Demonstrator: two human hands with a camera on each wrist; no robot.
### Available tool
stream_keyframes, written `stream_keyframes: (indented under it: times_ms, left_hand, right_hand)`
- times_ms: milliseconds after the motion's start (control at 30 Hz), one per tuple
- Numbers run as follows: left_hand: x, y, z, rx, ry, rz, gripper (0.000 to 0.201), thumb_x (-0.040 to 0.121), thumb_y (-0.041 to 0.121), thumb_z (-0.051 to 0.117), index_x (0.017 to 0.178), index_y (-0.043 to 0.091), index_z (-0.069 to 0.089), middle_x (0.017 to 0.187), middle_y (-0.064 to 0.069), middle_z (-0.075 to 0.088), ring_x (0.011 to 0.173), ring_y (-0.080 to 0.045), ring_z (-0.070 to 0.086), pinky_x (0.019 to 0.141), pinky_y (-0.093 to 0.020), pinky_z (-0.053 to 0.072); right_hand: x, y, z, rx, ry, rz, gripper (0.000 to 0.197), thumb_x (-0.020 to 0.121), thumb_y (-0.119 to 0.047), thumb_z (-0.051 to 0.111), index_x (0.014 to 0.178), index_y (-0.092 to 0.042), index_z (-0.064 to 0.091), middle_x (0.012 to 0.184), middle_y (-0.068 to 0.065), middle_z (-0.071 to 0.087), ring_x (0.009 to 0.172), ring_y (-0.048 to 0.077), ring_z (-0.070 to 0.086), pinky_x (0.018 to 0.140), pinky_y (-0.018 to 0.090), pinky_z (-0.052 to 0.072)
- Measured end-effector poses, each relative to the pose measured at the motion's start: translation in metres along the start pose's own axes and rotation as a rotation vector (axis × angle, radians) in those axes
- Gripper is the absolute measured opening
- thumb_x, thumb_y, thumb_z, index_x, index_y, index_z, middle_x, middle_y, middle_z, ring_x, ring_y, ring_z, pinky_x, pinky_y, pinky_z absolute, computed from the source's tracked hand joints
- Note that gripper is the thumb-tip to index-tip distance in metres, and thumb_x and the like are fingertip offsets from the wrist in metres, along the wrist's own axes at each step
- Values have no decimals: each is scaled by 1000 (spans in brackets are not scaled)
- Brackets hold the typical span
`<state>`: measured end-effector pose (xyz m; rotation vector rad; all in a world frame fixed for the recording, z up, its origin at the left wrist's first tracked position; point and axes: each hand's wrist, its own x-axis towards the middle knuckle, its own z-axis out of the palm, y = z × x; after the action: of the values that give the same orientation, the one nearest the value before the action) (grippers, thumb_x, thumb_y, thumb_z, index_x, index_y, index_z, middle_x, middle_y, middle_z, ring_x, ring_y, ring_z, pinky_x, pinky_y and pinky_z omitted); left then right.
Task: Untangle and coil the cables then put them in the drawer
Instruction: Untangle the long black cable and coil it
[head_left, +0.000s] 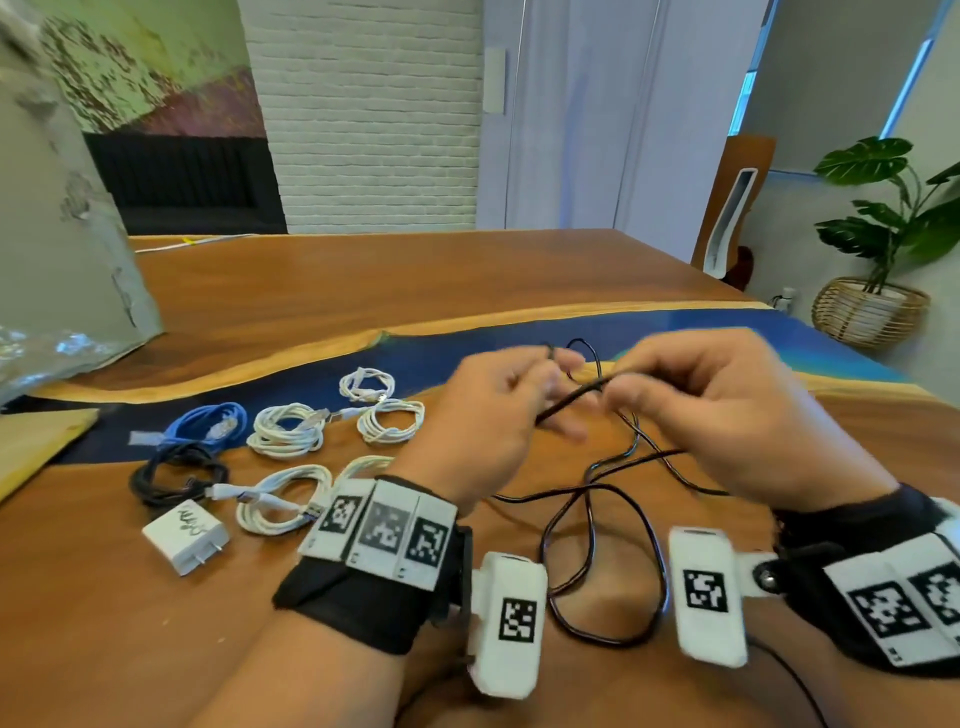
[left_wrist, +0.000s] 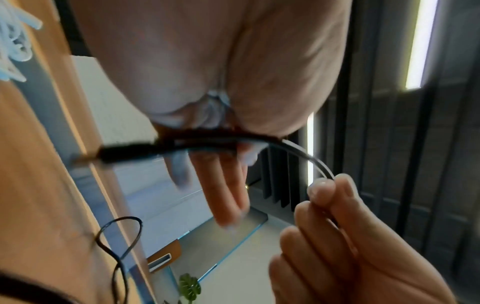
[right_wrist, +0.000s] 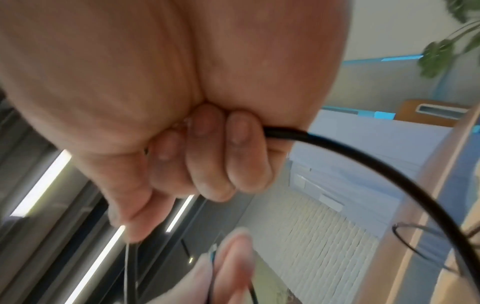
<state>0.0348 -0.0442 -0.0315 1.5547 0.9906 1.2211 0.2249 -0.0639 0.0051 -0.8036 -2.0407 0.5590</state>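
Note:
A thin black cable (head_left: 602, 519) lies in loose loops on the wooden table (head_left: 363, 280) between my wrists and rises to both hands. My left hand (head_left: 540, 395) pinches the cable near its plug end (left_wrist: 122, 153), fingers partly extended. My right hand (head_left: 623, 389) grips the same cable (right_wrist: 337, 156) with curled fingers (right_wrist: 207, 160), close beside the left. To the left lie several coiled cables: white coils (head_left: 285, 431), a blue coil (head_left: 208, 423) and a black coil (head_left: 176, 478). No drawer is in view.
A white wall charger (head_left: 184, 535) lies near the coils. A grey bag or wrapped object (head_left: 57, 260) stands at the far left beside a light wooden board (head_left: 36, 441). A potted plant (head_left: 883, 228) in a basket stands off the table's right.

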Motion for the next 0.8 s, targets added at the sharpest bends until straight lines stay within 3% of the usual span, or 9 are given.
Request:
stream_keyframes:
  times_ms: [67,133,200,267,367,467,633,733,800]
  left_hand:
    - [-4,-1,4,6,-150,-89,35,111,19,39,108,9,72,58,-2,62,46,-19,52,68,-40,47]
    - [-6,2,4,-91,-209,-132,42,110,20,38,102,2,74,48,-2,42,43,-17,33,58,-35,39]
    - [-7,5,2,-231,-254,-155,46,109,21,37,99,-3,75,49,1,26,44,-16,18,50,-29,32]
    - [-9,10,-2,-418,-303,-185,47,108,24,36,104,-2,75,52,4,22,41,-11,13,43,-25,22]
    - [-10,14,-11,-656,-302,-144,42,103,21,39,119,-3,69,55,7,28,39,-4,16,40,-21,16]
    - [-10,17,-16,-755,-279,-103,45,101,19,40,131,-7,60,60,5,39,41,-5,15,40,-18,16]
    - [-13,23,-10,-816,-245,-105,48,103,17,38,140,-12,48,70,2,59,37,-3,33,40,-16,26]
    - [-7,22,-6,-947,-90,-94,44,108,21,34,141,-4,50,71,5,55,40,-4,38,43,-16,33]
    - [-2,18,-8,-1078,70,-72,43,110,22,33,142,-1,51,78,3,64,52,-7,56,53,-18,48]
  right_hand:
    - [0,12,-13,14,172,3,12,91,-11,68,82,-17,73,58,-20,65,54,-2,59,54,7,42]
    - [-1,25,-21,-17,260,31,15,91,-8,70,83,-20,73,59,-21,66,55,-2,59,55,7,42]
    - [0,34,-21,-39,305,57,14,91,-13,73,84,-24,75,70,-18,72,64,-1,63,62,10,46]
    - [1,40,-19,-49,322,95,13,93,-16,72,87,-26,77,77,-17,74,73,-1,65,68,11,47]
    - [2,44,-14,-17,249,225,16,100,-20,62,103,-24,78,63,-19,65,59,0,57,58,12,42]
    - [1,46,-8,-29,180,274,21,102,-24,58,108,-31,77,57,-11,56,55,6,46,56,20,37]
    - [4,43,6,-125,105,286,25,105,-26,55,116,-39,73,61,-4,60,62,16,54,62,23,47]
    - [4,39,15,-211,-114,344,32,107,-27,51,130,-46,63,69,1,68,64,10,59,73,29,51]
    - [4,32,24,-256,-297,357,39,108,-28,48,140,-49,54,74,-1,72,63,4,60,70,25,50]
